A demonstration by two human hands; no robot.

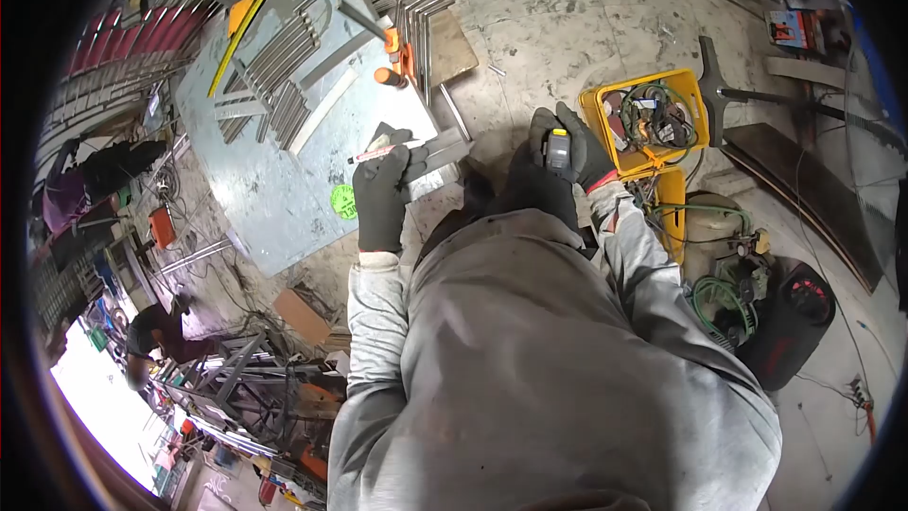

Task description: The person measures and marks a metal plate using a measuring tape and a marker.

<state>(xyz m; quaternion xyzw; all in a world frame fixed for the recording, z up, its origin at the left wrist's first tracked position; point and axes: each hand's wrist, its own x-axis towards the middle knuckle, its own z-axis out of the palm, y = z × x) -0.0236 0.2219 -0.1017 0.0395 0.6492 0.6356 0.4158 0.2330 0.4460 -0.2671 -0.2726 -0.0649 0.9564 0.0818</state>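
My left hand (383,182), in a dark work glove, is closed around a slim white and red marker (376,153) at the edge of the blue-grey work table (274,218). Against its fingers lies a flat grey metal piece (441,149) that reaches out past the table's edge. My right hand (584,153), gloved the same way, grips a dark tape measure (558,149) with a yellow top in front of my body. Beyond my left hand, an orange clamp (399,57) sits at the table's edge.
Cut metal bars (284,71) and a yellow strip (241,38) lie on the table. Yellow crates (591,104) with tools and cables stand right of me, near a black speaker (790,326) and a dark curved board (804,203). Another person (156,331) is at far left.
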